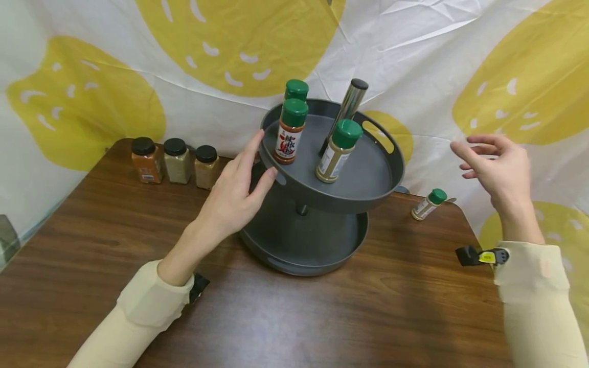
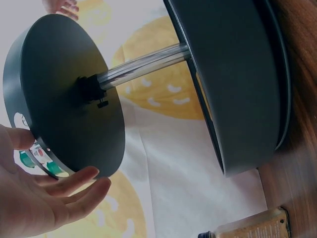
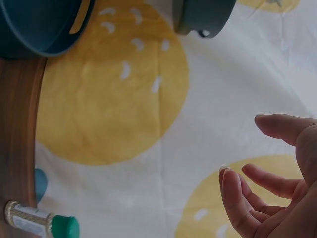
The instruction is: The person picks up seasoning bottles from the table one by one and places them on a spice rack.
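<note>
A dark grey two-tier round tray stand (image 1: 322, 191) is in the middle of the head view, with a shiny metal pole (image 1: 353, 97). My left hand (image 1: 232, 194) is at the left side of the upper tier, fingers fairly straight beside its rim and handle slot; firm contact is hard to judge. On that tier stand a green-capped chili powder bottle (image 1: 290, 133), another green-capped bottle (image 1: 296, 89) behind it, and a green-capped spice bottle (image 1: 338, 153). My right hand (image 1: 503, 166) hovers at the right, fingers loosely bent around nothing, above a small green-capped bottle (image 1: 427, 205).
Three black-capped spice jars stand at the table's back left: an orange-red one (image 1: 147, 163), a pale one (image 1: 177, 163) and a tan one (image 1: 206, 168). Behind the wooden table (image 1: 368, 317) hangs a white cloth (image 1: 414, 66) with yellow fruit shapes.
</note>
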The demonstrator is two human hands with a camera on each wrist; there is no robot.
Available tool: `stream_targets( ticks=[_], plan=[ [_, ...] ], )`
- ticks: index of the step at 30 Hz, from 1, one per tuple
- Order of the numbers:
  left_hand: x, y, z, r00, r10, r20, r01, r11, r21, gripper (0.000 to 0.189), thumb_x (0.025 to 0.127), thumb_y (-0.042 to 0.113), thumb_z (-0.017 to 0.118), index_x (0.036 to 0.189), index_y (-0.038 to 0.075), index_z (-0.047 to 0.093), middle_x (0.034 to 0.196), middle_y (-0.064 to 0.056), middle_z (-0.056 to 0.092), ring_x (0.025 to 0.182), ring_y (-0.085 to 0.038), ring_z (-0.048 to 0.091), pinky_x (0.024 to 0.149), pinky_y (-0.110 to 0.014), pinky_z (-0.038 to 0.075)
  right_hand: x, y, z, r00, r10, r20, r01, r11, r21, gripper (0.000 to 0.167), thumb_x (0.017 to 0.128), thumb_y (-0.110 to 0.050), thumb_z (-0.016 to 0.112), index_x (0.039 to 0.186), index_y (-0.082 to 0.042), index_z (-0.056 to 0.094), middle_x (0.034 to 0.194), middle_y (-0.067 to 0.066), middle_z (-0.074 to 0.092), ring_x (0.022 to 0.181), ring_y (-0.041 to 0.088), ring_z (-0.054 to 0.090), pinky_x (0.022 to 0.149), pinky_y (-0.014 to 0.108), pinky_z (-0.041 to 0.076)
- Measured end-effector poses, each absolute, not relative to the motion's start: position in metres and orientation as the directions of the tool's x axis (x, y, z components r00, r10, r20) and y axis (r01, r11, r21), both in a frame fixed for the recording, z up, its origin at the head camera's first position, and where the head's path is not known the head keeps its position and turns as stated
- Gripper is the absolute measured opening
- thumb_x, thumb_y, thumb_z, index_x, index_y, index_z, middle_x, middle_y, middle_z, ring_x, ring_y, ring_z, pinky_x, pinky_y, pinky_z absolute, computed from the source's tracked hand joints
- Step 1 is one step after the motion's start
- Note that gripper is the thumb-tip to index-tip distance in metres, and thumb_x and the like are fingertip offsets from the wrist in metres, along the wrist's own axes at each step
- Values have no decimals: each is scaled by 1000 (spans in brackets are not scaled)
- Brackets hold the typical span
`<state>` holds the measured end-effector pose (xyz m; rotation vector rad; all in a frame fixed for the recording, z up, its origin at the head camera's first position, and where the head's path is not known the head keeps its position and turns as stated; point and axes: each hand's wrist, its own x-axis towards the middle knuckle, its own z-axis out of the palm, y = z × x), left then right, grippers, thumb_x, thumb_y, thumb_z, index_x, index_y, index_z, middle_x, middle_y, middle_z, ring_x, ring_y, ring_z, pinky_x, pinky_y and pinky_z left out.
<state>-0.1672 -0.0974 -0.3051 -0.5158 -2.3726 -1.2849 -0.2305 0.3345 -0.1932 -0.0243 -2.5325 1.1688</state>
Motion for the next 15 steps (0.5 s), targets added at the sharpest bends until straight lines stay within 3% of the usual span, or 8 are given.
stream_targets(
  ticks=[15],
  plan=[
    [-169, -98, -306, -835, 143, 531, 523, 505, 687, 69, 105, 32, 53, 163, 15, 19, 159, -13, 37, 142, -32, 39, 115, -50, 31, -253, 364, -231, -959, 216, 184, -11, 620, -785, 36, 88, -37, 78, 112, -17, 59, 79, -28, 62, 58, 1, 65, 55, 19, 55]
  ],
)
